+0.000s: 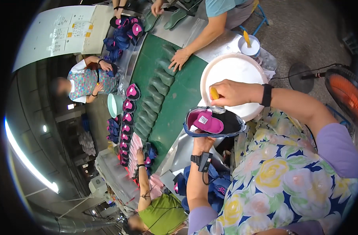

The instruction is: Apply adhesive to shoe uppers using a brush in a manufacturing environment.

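Observation:
My left hand [203, 145] grips a navy shoe upper [233, 135] from below, holding it with its opening upward. Inside the upper show a pink tongue [210, 123] with a white label and a black lining. Just above the upper, my right hand [235, 93] is closed around a yellow handle [214, 93], which looks like a brush's; its working end is hidden. Right behind the upper stands a wide pale basin [205, 74] with white stuff in it.
A green conveyor [187, 92] carries a row of green shoe lasts [162, 74] and several pink-and-navy uppers [132, 91]. Co-workers reach in around it; one hand [180, 58] touches a last. A small bucket [254, 46] with a yellow handle and a fan [345, 96] stand right. Navy uppers [216, 188] lie by my left forearm.

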